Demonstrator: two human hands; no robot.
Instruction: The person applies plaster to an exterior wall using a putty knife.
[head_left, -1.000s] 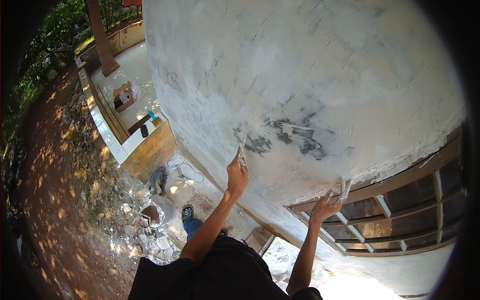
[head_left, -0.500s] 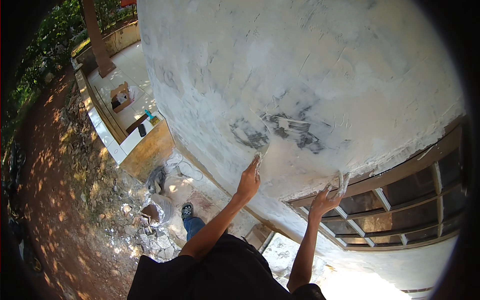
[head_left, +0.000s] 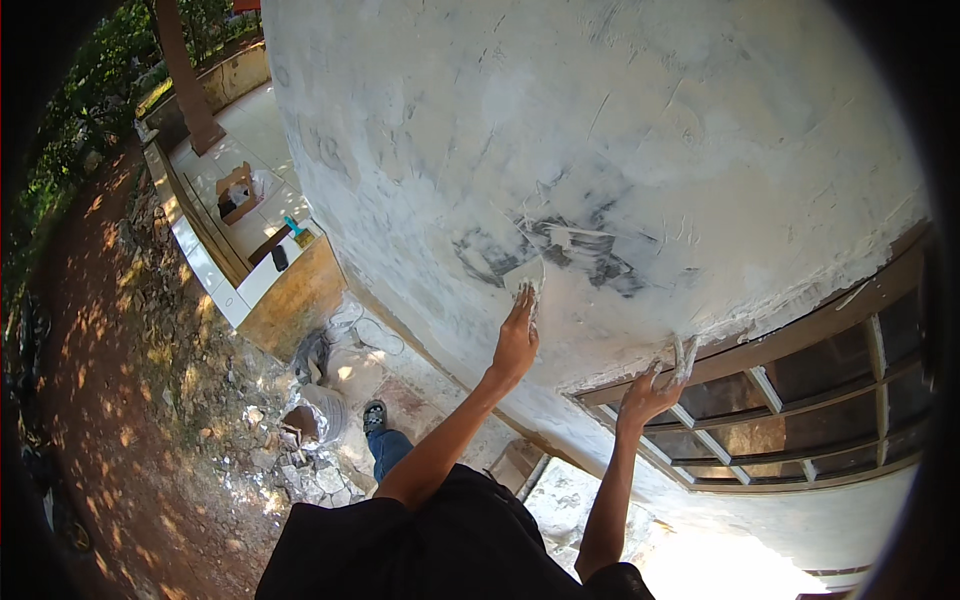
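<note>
My left hand point(head_left: 516, 340), smeared with white putty, grips a thin, flat putty scraper point(head_left: 524, 273). The blade lies against the plastered wall point(head_left: 420, 180), at the lower edge of a dark, streaked patch point(head_left: 580, 252). To the right, my right hand point(head_left: 648, 398) is closed around a putty-coated scraper point(head_left: 685, 357) beside the top of the window frame point(head_left: 730, 352). Its blade is partly hidden by the coating and my fingers. White putty also covers the fingertips of that hand.
Brown-framed window panes point(head_left: 800, 440) sit low on the right. At left, a tiled ledge point(head_left: 225, 290) carries a teal-handled brush point(head_left: 298, 231) and a dark object point(head_left: 280, 258). A cardboard box point(head_left: 236, 193) stands behind. Below are an open sack point(head_left: 318, 415) and broken rubble point(head_left: 318, 480).
My left hand has moved slightly up and to the right along the wall, and its blade now lies flatter and shows more. The right hand has hardly moved.
</note>
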